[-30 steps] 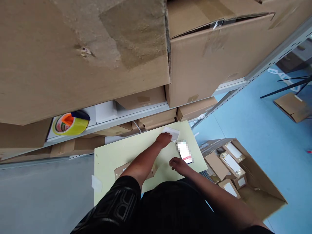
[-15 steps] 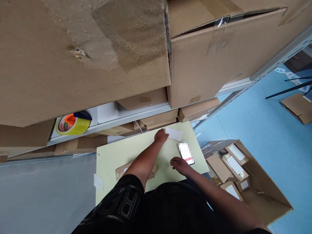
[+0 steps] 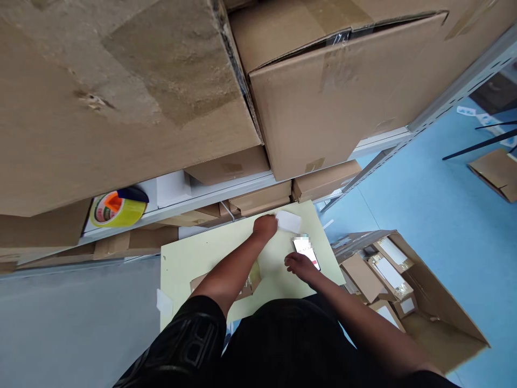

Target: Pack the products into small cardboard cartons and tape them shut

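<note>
My left hand (image 3: 265,227) is closed at the left edge of a small white paper label (image 3: 288,221) near the back of the pale table. My fingers meet the label's edge, but the grip itself is partly hidden. My right hand (image 3: 299,266), fingers curled, hovers at the lower left of a phone (image 3: 307,251) with a lit screen. Nothing shows between those fingers. Beneath my left forearm lies a small cardboard box (image 3: 249,286), partly covered by the arm.
The pale table (image 3: 186,264) abuts a shelf stacked with large cardboard boxes (image 3: 315,113). Rolls of tape (image 3: 125,213) sit on the shelf at left. On the right, an open carton (image 3: 448,323) holds several small labelled boxes. A flattened cardboard piece (image 3: 495,171) lies farther off.
My right hand has moved up slightly, closer to the phone. The phone's screen shows different content. My left hand stays beside the label, which looks slightly turned. The camera view has shifted a little.
</note>
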Tool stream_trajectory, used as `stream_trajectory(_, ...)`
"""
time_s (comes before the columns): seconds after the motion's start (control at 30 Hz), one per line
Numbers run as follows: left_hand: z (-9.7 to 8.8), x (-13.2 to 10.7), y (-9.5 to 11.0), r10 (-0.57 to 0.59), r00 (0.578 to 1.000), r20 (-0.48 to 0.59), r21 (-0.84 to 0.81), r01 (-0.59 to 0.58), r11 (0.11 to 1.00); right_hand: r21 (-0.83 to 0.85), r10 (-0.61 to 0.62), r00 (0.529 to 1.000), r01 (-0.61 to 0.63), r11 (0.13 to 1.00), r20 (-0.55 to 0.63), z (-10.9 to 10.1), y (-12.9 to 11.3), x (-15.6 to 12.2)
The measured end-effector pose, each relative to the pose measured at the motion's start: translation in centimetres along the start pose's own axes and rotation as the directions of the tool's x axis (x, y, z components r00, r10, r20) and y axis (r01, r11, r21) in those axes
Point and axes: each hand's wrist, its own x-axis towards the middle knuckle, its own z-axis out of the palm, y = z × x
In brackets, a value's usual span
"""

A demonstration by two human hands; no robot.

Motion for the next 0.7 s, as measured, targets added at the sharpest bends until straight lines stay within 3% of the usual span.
stream_trajectory(0.13, -0.3, -1.9, 2.3, 0.161, 0.987, -0.028, -0.050, -0.163, 0.985, -0.052, -0.154, 0.954, 0.145, 0.988, -0.258, -2.8, -2.2, 1.3)
stream_trajectory(0.27, 0.2, -2.3, 3.7, 0.473, 0.879, -0.065, -0.264, -0.472, 0.841, -0.131, -0.197, 0.883, 0.155, 0.979, -0.427, -6.1, -4.3, 2.5)
stream_trajectory(0.33, 0.7, -1.8, 4.0, 0.534, 0.840, -0.091, -0.287, -0.536, 0.794, -0.168, -0.175, 0.871, 0.108, 0.980, -0.459, -7.5, -4.7, 3.2)
stream_trajectory(0.43, 1.7, -0.5, 4.2, 0.516, 0.854, -0.070, -0.169, -0.520, 0.838, -0.172, -0.122, 0.850, 0.037, 0.984, -0.512, -9.1, -4.3, 4.3)
stream_trajectory(0.57, 3.5, 1.0, 4.4, 0.411, 0.911, 0.003, 0.027, -0.411, 0.911, -0.007, 0.012, 0.824, -0.019, 1.000, -0.567, -10.5, -2.8, 5.8)
stream_trajectory(0.7, 4.8, 1.6, 4.6, 0.365, 0.930, 0.052, 0.079, -0.368, 0.927, 0.095, 0.096, 0.817, -0.051, 0.994, -0.569, -11.4, -1.3, 6.6)
